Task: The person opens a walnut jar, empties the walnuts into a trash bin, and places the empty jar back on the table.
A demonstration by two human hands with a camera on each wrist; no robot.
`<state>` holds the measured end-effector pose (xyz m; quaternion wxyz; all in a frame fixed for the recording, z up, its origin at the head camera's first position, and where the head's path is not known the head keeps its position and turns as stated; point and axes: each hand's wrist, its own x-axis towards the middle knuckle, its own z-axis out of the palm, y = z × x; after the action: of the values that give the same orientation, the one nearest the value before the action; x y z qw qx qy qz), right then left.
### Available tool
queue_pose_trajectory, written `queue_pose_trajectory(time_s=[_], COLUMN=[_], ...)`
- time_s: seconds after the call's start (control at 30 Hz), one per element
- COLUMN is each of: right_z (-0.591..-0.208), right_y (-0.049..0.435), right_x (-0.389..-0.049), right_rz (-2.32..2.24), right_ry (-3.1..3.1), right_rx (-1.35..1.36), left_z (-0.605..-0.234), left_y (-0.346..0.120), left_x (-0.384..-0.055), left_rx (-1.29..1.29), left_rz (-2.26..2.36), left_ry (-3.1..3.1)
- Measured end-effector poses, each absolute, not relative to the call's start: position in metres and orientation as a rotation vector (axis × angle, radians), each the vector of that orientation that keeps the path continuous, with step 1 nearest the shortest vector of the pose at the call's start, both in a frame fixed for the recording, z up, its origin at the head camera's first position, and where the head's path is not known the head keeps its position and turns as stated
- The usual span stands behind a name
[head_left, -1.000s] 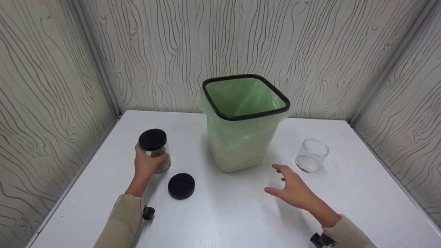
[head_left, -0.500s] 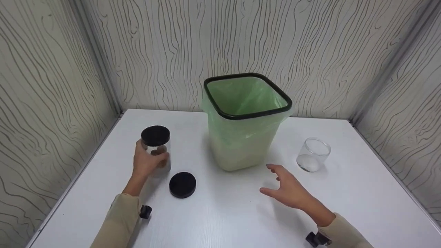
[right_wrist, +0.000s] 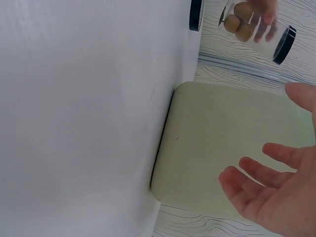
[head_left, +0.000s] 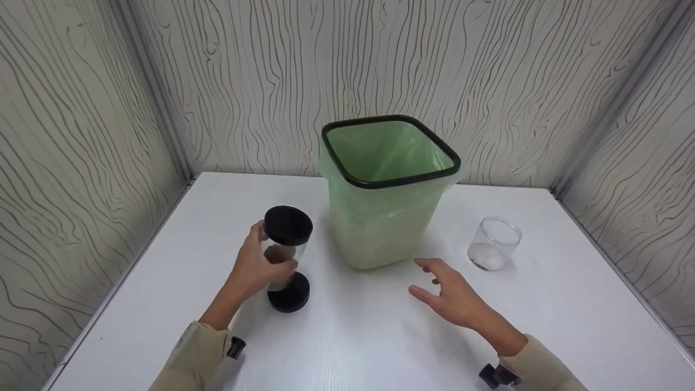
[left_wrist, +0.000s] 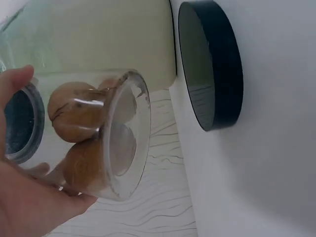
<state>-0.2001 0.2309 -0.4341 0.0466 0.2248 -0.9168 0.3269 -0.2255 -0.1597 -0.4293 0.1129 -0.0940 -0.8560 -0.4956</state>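
Observation:
My left hand (head_left: 255,269) grips a clear jar (left_wrist: 111,148) by its side, with a black lid (head_left: 288,225) on top. Several brown, walnut-like nuts (left_wrist: 76,113) lie at the jar's bottom. The jar is raised off the table and tilted a little. Below it in the head view, a loose black lid (head_left: 290,300) lies on the table, partly covered by the jar. My right hand (head_left: 456,296) hovers in front of the bin at the right, fingers loosely bent and thumb apart, holding nothing.
A pale bin (head_left: 374,239) with a green liner and black rim stands at the table's middle back. To its right, an open clear jar (head_left: 494,244) has a little dark matter at its bottom. Wood-patterned walls (head_left: 260,81) enclose the white table (head_left: 347,347) on three sides.
My left hand has lifted the lidded jar and carried it rightward, over the loose lid. My right hand has drifted slightly left.

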Motion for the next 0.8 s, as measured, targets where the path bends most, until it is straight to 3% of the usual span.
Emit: queue_pose_trajectory(time_s=[0.5, 0.8], right_z=[-0.419, -0.41], right_y=[0.211, 0.194], right_x=[-0.198, -0.193], right_rz=[1.075, 1.139], right_ry=[-2.717, -2.655], right_rx=[0.784, 0.869], left_z=[-0.429, -0.43], left_y=[-0.09, -0.056], left_x=[-0.194, -0.192], left_rx=[-0.693, -0.754], left_rz=[-1.348, -1.32], left_ry=[-2.529, -2.561])
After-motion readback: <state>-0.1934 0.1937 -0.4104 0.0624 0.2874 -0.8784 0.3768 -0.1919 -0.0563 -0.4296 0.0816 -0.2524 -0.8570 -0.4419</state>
